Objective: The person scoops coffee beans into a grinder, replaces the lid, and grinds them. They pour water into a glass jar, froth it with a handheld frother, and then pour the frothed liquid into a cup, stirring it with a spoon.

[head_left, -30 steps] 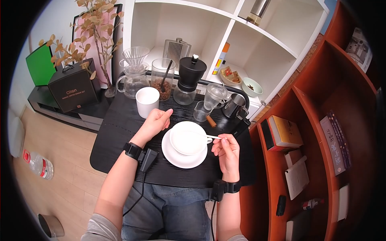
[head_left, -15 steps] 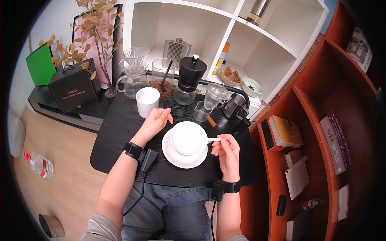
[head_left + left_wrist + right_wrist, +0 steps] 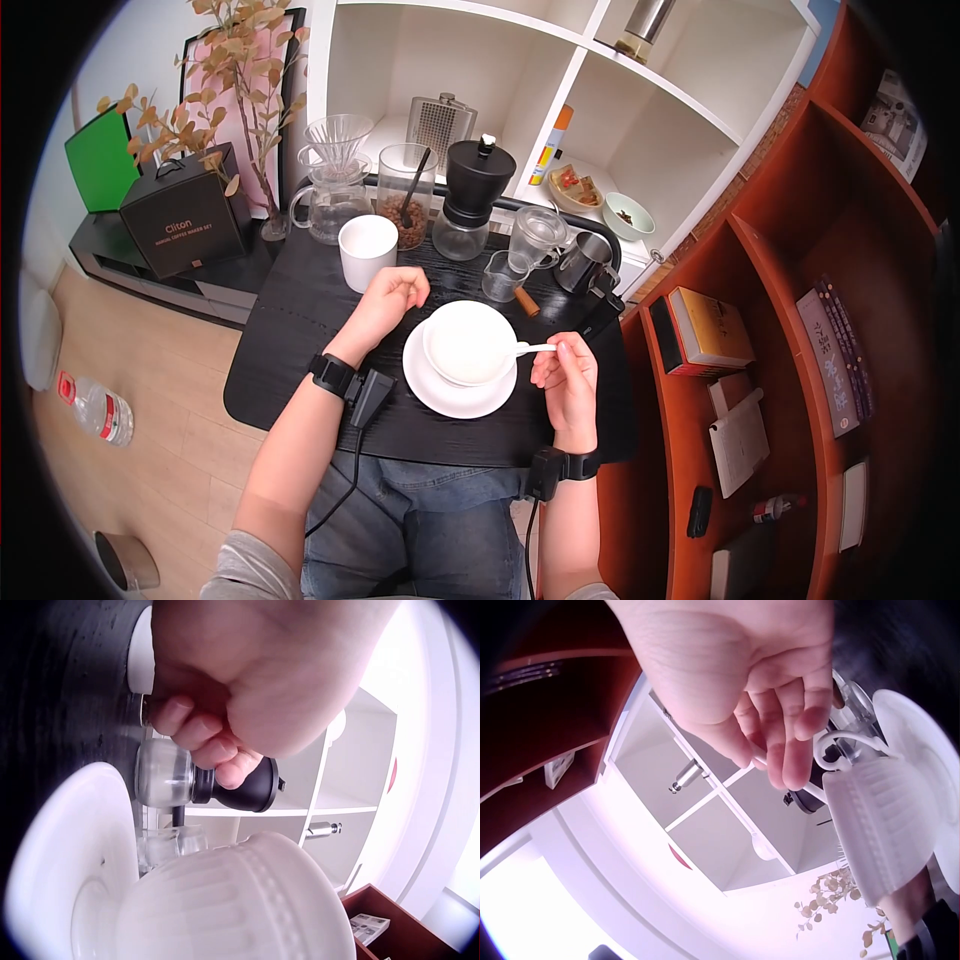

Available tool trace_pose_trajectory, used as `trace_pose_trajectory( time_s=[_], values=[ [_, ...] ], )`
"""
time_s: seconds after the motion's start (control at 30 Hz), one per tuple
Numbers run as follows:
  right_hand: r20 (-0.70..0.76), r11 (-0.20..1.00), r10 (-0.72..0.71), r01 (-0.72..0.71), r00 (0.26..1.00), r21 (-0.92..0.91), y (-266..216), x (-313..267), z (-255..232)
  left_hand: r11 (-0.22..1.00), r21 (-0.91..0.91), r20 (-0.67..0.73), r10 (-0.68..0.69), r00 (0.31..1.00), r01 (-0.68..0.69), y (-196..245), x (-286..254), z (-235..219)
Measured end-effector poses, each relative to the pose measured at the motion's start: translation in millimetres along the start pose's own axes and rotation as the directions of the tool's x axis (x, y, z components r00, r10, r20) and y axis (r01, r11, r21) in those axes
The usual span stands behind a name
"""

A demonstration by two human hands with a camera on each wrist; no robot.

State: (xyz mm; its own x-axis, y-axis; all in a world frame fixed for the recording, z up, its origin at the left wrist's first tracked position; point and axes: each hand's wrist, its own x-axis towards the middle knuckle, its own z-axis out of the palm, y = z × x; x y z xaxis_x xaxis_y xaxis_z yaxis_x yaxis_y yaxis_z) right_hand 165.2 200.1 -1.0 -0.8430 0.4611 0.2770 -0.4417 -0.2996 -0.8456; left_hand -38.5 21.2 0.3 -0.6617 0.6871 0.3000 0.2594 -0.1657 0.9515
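A white cup (image 3: 468, 342) stands on a white saucer (image 3: 450, 402) on the black table, its ribbed side showing in the left wrist view. My right hand (image 3: 570, 385) pinches the handle of a white spoon (image 3: 541, 349) between thumb and fingertips at the cup's right rim. The spoon's far end lies inside the cup, lost against the white. Up and left of the cup, my left hand (image 3: 385, 302) rests with fingers loosely curled and nothing in it. Just beyond that hand sits a white mug (image 3: 368, 262).
Along the table's back are a glass dripper server (image 3: 332, 210), a jar of beans (image 3: 403, 225), a black grinder (image 3: 470, 190), a glass pitcher (image 3: 503, 278) with a wooden handle and a metal pitcher (image 3: 585, 264). A wooden bookshelf (image 3: 672, 430) borders the right.
The spoon's handle has shifted slightly in my right hand's pinch, its angle at the rim changed. My left thumb has turned down and inward. Cup and saucer stay put.
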Motion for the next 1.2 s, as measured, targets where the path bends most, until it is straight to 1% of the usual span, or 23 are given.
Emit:
trace_pose_trajectory(
  time_s=[0.03, 0.07, 0.13, 0.3, 0.37, 0.43, 0.47, 0.5, 0.57, 0.67, 0.73, 0.87, 0.93, 1.0, 1.07, 1.13, 1.2],
  values=[
    [0.001, 1.000, -0.006, 0.006, 1.000, 0.007, 0.1, 0.3, 0.5, 0.999, 0.048, 0.052, 0.019, 0.998, -0.021, -2.2, 1.2, -1.9],
    [0.001, 1.000, -0.013, 0.013, 1.000, 0.013, 0.2, 0.4, 0.8, 0.999, 0.048, 0.052, 0.018, 0.998, -0.021, -3.6, 2.2, -2.5],
    [0.004, 1.000, -0.018, 0.018, 1.000, 0.014, 1.0, 0.3, 0.8, 0.988, 0.105, 0.045, 0.107, 0.993, -0.111, -4.2, 3.0, -3.2],
    [0.012, 0.999, -0.031, 0.031, 0.999, 0.009, 0.4, 0.1, 2.1, 0.995, 0.062, 0.057, 0.081, 0.995, -0.084, -3.9, 1.8, -1.9],
    [0.003, 0.999, -0.036, 0.036, 0.999, -0.022, 0.5, -0.2, 3.3, 0.996, 0.043, 0.056, 0.073, 0.996, -0.076, -3.4, 1.6, -1.2],
    [0.013, 0.999, -0.033, 0.033, 0.999, -0.023, 0.9, -0.1, 3.2, 0.999, 0.045, 0.044, 0.029, 0.999, -0.031, -0.9, 0.9, -0.1],
    [0.023, 0.999, -0.030, 0.031, 0.999, -0.024, 1.1, -0.1, 3.1, 0.999, 0.045, 0.044, 0.029, 0.999, -0.031, -1.9, 0.9, -0.6],
    [0.022, 0.999, -0.030, 0.030, 0.999, -0.024, 0.5, -0.3, 3.5, 1.000, 0.010, 0.037, 0.013, 0.999, -0.013, -3.6, 0.9, -1.5],
    [0.057, 1.000, 0.020, -0.018, 0.998, -0.019, -1.5, -1.2, 4.3, 1.000, -0.024, 0.033, -0.004, 0.999, 0.005, -4.3, 1.0, -1.5],
    [0.089, 0.999, 0.039, -0.036, 0.995, -0.041, -1.0, -1.1, 2.8, 0.998, -0.048, 0.011, -0.036, 0.999, 0.037, -2.8, 0.8, -1.0],
    [0.083, 0.998, 0.048, -0.046, 0.995, -0.031, -0.7, -0.6, 1.8, 0.998, -0.043, 0.018, -0.055, 0.998, 0.056, -2.6, 0.5, -1.1],
    [0.052, 0.999, 0.049, -0.049, 0.997, -0.007, -0.4, 0.2, 0.4, 1.000, -0.015, 0.020, -0.013, 1.000, 0.014, -7.4, 1.2, -1.2],
    [0.035, 0.999, 0.048, -0.048, 0.998, 0.006, -0.3, 0.1, -0.6, 0.999, 0.030, 0.020, 0.019, 1.000, -0.019, -8.9, 1.8, -1.8],
    [0.018, 0.999, 0.046, -0.046, 0.999, 0.019, 0.1, 0.3, -0.6, 0.999, 0.028, 0.024, 0.016, 1.000, -0.017, -7.5, 1.4, -2.1],
    [0.029, 0.999, 0.009, -0.010, 1.000, 0.044, 0.5, 0.5, -0.4, 1.000, 0.026, 0.027, 0.013, 1.000, -0.014, -7.3, 1.6, -2.0],
    [0.028, 0.999, -0.002, 0.001, 1.000, 0.046, 0.9, 0.1, -0.8, 1.000, 0.001, -0.004, 0.001, 1.000, -0.001, -7.8, 2.5, -1.7],
    [0.027, 0.999, -0.013, 0.012, 1.000, 0.048, 1.2, 0.0, -1.0, 1.000, -0.015, -0.004, -0.002, 1.000, 0.002, -5.5, 1.9, -1.0]
  ],
)
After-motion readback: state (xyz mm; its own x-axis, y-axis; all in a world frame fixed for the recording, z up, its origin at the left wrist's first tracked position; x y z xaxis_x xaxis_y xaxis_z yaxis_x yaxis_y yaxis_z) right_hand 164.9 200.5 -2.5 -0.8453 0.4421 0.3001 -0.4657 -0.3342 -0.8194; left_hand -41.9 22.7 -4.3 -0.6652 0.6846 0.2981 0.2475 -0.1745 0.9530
